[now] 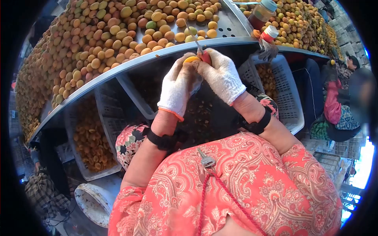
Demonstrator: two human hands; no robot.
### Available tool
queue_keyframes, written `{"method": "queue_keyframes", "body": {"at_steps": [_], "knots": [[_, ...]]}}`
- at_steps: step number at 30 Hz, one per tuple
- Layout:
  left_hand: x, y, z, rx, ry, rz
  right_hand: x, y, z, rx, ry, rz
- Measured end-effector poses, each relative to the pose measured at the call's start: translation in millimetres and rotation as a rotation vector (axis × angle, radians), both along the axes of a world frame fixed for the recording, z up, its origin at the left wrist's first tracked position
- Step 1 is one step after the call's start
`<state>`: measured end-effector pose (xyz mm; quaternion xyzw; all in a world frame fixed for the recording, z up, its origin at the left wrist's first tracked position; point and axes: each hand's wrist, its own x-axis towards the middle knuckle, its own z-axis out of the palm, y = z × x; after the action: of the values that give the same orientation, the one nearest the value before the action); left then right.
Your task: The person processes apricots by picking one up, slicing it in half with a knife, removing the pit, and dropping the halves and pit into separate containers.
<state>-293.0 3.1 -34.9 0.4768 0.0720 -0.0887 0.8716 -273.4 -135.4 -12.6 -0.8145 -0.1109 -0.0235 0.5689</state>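
Observation:
Both hands wear white knit gloves, browned at the fingers, and meet just in front of the metal table's rim (130, 65). My left hand (176, 84) is closed around an apricot (191, 59), whose yellow-orange side shows between the fingers. My right hand (223, 74) is closed beside it on a small knife (193, 32) with a red handle; its thin blade points up and away over the table. The fingertips overlap, so where the blade meets the fruit is hidden. Whole apricots (157, 41) lie just beyond my hands.
Below the table, a left crate (110, 171) and a right crate (289, 78) hold opened apricots. A dirty white bucket (92, 196) stands lower left. A jar with a blue lid (262, 13) and a red, white-capped bottle (270, 34) stand at upper right. Other people sit at both sides.

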Motion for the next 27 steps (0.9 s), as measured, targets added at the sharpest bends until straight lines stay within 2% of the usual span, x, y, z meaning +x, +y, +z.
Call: {"method": "queue_keyframes", "body": {"at_steps": [3, 4, 5, 6, 8, 10, 11, 14, 16, 18, 22, 24, 25, 26, 27], "knots": [[-2.7, 15.4, 5.1, 0.307, -0.156, 0.031, -3.2, -0.2, 9.6, -0.013, -0.062, 0.103], [-4.8, 17.0, 7.2, 0.317, -0.149, 0.042, -3.8, 0.8, 10.6, -0.026, -0.050, 0.133], [-5.4, 14.1, 10.2, 0.233, -0.110, 0.062, -4.9, 4.4, 6.2, 0.088, -0.023, 0.170], [-6.4, 10.9, 10.0, 0.146, -0.070, 0.078, -6.8, 5.6, 4.2, 0.085, -0.019, 0.174], [-2.8, 21.8, -4.7, 0.065, -0.046, -0.008, -11.7, 9.1, 0.6, -0.069, -0.199, 0.173], [-4.4, 20.2, -6.7, -0.128, 0.171, -0.070, -16.4, 9.7, -1.0, -0.119, -0.207, 0.174], [-2.5, 12.8, -8.5, -0.200, 0.217, -0.033, -17.4, 9.0, -2.6, -0.138, -0.267, 0.174], [-10.8, 12.8, -4.5, -0.283, 0.339, -0.087, -18.2, 5.2, -4.7, -0.167, -0.310, 0.167], [-9.4, 17.1, -10.3, -0.273, 0.320, -0.126, -16.2, 3.2, -2.5, -0.157, -0.199, 0.179], [-4.2, 18.7, -10.9, -0.160, 0.193, -0.188, -11.7, -0.2, -0.1, -0.160, -0.232, 0.161], [-5.5, 14.4, 5.4, -0.180, 0.129, -0.130, -8.6, -3.9, 7.3, -0.329, -0.264, 0.131], [-3.8, 19.5, 5.3, -0.230, 0.093, -0.233, -8.5, -2.8, 10.9, -0.190, -0.173, 0.065], [-2.8, 20.5, 4.6, -0.228, 0.087, -0.232, -3.9, -4.9, 4.5, 0.007, -0.181, 0.046], [-2.8, 21.1, 2.2, -0.260, 0.071, -0.274, -7.5, -5.2, 21.4, 0.311, -0.062, 0.083], [-3.8, 21.1, -0.3, -0.293, 0.057, -0.315, -5.1, -12.7, 29.9, 0.403, 0.008, 0.081]]}}
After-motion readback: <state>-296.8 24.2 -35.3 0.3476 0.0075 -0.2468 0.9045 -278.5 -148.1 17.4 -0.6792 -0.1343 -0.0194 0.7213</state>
